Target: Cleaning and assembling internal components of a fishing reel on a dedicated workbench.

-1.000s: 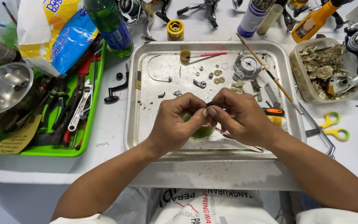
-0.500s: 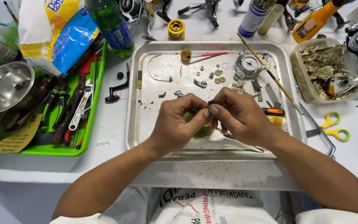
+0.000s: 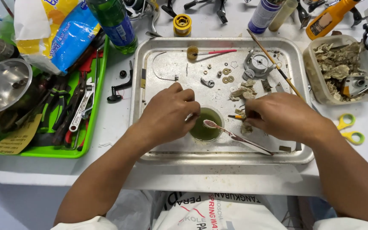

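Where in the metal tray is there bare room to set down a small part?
Bare patch: tray's upper left, inside the bent wire, above the left hand. Crowded: washers, paper scraps and round part upper right; green cup between the hands.

We look straight down from our head camera, close over the metal tray [image 3: 154,145] on the white table [image 3: 116,115], our forearms entering from below.

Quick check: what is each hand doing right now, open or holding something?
Left hand: curled beside the small green cup; contents cannot be told.
Right hand: closed; what it holds cannot be told.
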